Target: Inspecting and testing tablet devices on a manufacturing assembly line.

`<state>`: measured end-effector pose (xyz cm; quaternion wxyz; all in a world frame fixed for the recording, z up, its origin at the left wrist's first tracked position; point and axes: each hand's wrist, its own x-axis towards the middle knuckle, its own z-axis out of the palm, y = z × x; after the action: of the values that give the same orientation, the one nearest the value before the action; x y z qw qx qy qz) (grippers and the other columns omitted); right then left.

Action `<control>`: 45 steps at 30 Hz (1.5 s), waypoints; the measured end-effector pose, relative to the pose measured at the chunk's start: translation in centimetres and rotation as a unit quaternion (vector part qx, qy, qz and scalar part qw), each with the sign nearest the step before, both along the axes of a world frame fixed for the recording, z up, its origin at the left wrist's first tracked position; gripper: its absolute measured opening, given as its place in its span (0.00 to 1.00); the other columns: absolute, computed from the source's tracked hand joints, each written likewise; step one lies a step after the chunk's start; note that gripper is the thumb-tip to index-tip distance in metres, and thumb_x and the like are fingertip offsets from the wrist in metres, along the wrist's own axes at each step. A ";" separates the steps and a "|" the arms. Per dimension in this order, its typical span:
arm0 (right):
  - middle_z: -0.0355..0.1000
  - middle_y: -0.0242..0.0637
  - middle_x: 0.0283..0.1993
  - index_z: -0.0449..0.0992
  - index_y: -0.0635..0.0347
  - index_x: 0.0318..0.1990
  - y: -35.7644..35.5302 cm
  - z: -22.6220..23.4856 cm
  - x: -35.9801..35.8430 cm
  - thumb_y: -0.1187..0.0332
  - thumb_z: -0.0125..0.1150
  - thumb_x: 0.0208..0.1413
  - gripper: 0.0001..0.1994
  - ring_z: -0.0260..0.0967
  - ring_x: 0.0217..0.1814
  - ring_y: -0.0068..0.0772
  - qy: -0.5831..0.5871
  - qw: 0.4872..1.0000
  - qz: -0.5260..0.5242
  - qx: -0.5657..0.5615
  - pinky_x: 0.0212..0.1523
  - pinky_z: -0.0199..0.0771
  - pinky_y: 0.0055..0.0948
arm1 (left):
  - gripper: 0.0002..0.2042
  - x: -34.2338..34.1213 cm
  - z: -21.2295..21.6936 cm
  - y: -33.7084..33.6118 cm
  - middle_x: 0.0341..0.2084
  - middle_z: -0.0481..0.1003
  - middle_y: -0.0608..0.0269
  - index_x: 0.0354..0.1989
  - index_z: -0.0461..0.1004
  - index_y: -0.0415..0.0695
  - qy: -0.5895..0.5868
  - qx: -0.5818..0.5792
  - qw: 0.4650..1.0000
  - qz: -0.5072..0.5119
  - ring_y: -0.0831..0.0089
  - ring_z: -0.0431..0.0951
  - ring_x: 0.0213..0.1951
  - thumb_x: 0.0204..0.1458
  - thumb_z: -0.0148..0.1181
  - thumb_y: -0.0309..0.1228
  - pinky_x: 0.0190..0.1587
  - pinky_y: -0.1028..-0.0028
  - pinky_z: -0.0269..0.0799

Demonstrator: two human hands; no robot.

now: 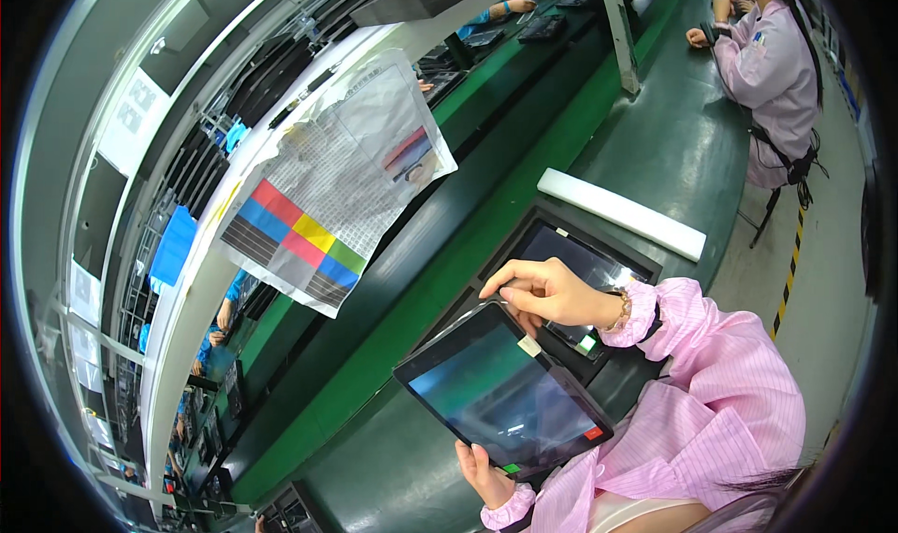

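Observation:
A black tablet (496, 388) is tilted up in front of me, its glossy screen carrying reflections. Small coloured stickers sit at its edges: a cream tab (529, 346), a green one (511, 468) and a red one (593, 433). My left hand (484, 477) grips the lower left edge, thumb on the front. At the upper corner, my right hand (552, 293) has its index finger and thumb pinched close together on the rim, other fingers curled beside it. Whether anything small is between those fingertips cannot be seen.
Behind my right hand, a second tablet (613, 269) lies in a dark tray on the green bench (645, 150). A white foam bar (622, 213) lies beyond it. A printed sheet (346, 178) hangs at left. A co-worker (772, 75) in pink sits at far right.

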<state>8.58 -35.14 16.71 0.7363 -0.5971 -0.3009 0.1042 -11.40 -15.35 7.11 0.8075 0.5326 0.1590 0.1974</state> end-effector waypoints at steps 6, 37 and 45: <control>0.66 0.27 0.23 0.72 0.59 0.51 -0.1 -0.1 0.3 0.65 0.47 0.66 0.13 0.58 0.20 0.14 -0.044 0.999 0.007 -0.016 0.24 0.59 0.19 | 0.18 -0.1 -0.1 0.2 0.44 0.71 0.60 0.52 0.65 0.36 0.009 0.020 1.000 0.000 0.73 0.70 0.45 0.58 0.55 0.34 0.50 0.74 0.64; 0.73 0.28 0.44 0.73 0.64 0.49 5.2 0.7 3.6 0.56 0.48 0.66 0.18 0.67 0.45 0.15 0.130 0.957 0.094 0.244 0.49 0.68 0.20 | 0.18 7.8 6.3 1.6 0.50 0.67 0.57 0.59 0.58 0.35 -0.135 0.292 0.939 0.125 0.74 0.69 0.45 0.64 0.45 0.29 0.48 0.76 0.65; 0.72 0.27 0.43 0.74 0.62 0.47 7.7 3.0 9.7 0.55 0.48 0.66 0.18 0.65 0.44 0.14 0.071 0.964 0.052 0.251 0.48 0.65 0.21 | 0.21 11.4 5.2 5.9 0.41 0.71 0.57 0.60 0.53 0.35 -0.102 0.237 0.963 -0.074 0.76 0.71 0.39 0.60 0.50 0.21 0.42 0.66 0.81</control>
<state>18.28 -27.45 19.70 0.8758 -0.3675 -0.2946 0.1057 0.05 -9.42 12.27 0.6822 0.6964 -0.0152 0.2222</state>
